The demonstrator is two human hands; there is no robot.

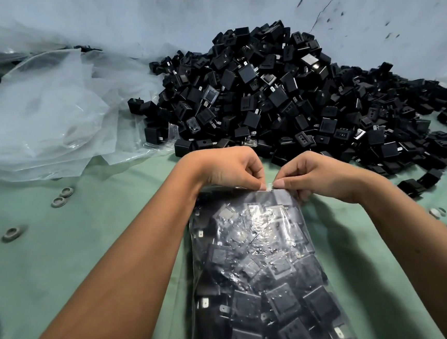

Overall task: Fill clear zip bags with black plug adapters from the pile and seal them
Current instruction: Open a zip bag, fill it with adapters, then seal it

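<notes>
We see two hands, left [227, 169] and right [316, 174], on one filled bag [267, 276]. The pile [277, 98] holds more adapters than we can count. We count three grey rings [66, 191] on the left cloth, several more blurred at right.

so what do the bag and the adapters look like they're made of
Bag: thin clear plastic film, glossy; it crinkles and throws white glare, and the adapters show through it. Adapters: hard black plastic, probably moulded, mostly matte with a slight sheen on flat faces; their small silvery prongs look like metal.
</notes>
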